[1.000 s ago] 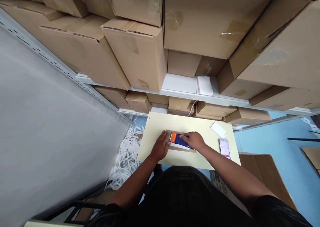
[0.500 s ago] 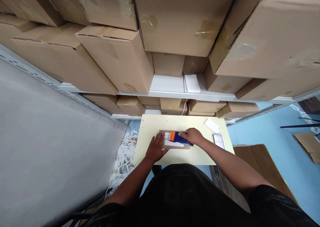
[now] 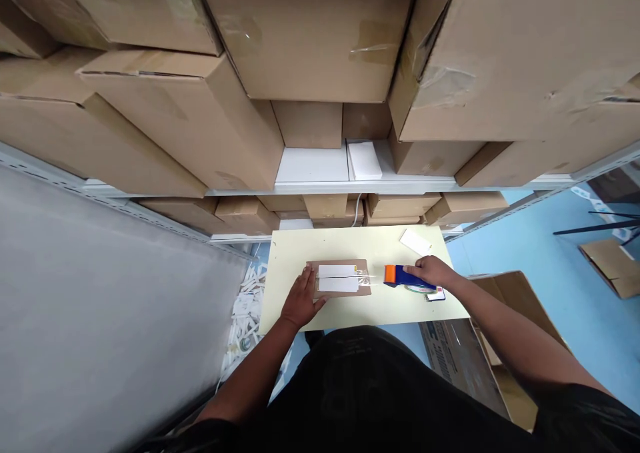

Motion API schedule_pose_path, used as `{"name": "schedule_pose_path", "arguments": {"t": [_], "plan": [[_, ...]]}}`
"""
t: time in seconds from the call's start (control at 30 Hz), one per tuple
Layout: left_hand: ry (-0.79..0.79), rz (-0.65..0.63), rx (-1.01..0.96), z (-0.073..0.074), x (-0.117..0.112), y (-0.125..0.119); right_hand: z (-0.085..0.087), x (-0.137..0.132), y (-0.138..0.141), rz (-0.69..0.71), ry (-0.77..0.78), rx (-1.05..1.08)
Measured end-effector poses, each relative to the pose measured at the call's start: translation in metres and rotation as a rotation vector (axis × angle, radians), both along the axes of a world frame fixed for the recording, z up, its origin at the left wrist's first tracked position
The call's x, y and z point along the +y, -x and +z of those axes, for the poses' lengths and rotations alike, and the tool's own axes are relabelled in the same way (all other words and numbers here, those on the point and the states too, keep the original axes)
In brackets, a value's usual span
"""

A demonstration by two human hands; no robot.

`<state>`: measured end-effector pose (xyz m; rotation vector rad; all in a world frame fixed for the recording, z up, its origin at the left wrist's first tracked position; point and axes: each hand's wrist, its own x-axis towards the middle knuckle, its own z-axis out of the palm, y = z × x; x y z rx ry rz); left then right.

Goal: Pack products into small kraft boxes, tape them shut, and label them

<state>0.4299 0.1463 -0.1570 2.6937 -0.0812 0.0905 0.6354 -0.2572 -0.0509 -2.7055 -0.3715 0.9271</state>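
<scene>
On the pale yellow table (image 3: pixel 290 253) lies a flat brown cardboard piece (image 3: pixel 364 266) with two white strips (image 3: pixel 338 284) side by side on it. My left hand (image 3: pixel 300 298) rests on its left end, fingers stretched out and thumb apart at the lower edge. My right hand (image 3: pixel 431 273) is closed around a blue and orange tape dispenser (image 3: pixel 397 275), held to the right of the cardboard. Clear tape (image 3: pixel 363 278) shows at the cardboard's right end and seems to stretch toward the dispenser.
A white card (image 3: pixel 415 242) lies at the table's back right. A phone (image 3: pixel 437 294) is partly hidden under the dispenser. Shelves of cardboard boxes (image 3: pixel 310 40) rise behind. White scraps (image 3: pixel 249 306) cover the floor at left; an open carton (image 3: pixel 515 293) stands at right.
My right hand has moved the tape dispenser rightward, off the cardboard, uncovering the white strips. My left hand stays on the left end. The view has shifted slightly.
</scene>
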Motion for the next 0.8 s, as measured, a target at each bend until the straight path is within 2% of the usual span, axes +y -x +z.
{"name": "schedule_pose_path", "arguments": {"t": [0.1, 0.2, 0.33, 0.43, 0.53, 0.63, 0.73, 0.8], "plan": [[-0.004, -0.004, 0.004, 0.001, 0.000, 0.000, -0.019, 0.021, -0.003, 0.046, 0.046, -0.014], [0.007, 0.000, 0.021, 0.004, 0.000, -0.001, -0.038, 0.048, -0.007, 0.042, 0.022, 0.007], [0.027, -0.001, 0.034, 0.006, -0.001, -0.001, -0.060, 0.060, -0.004, -0.240, -0.048, 0.251], [0.047, 0.002, 0.040, 0.006, -0.001, -0.001, -0.072, 0.049, 0.014, -0.495, -0.174, 0.383], [0.070, 0.008, 0.041, 0.005, 0.000, -0.001, -0.078, 0.031, 0.043, -0.653, -0.240, 0.413], [0.104, 0.004, 0.049, 0.005, 0.001, -0.001, -0.080, 0.018, 0.074, -0.688, -0.227, 0.346], [0.181, 0.008, 0.079, 0.007, 0.002, 0.001, -0.082, 0.017, 0.099, -0.648, -0.197, 0.085], [0.263, 0.061, 0.081, 0.006, 0.001, 0.005, -0.085, 0.024, 0.107, -0.569, -0.153, -0.095]]}}
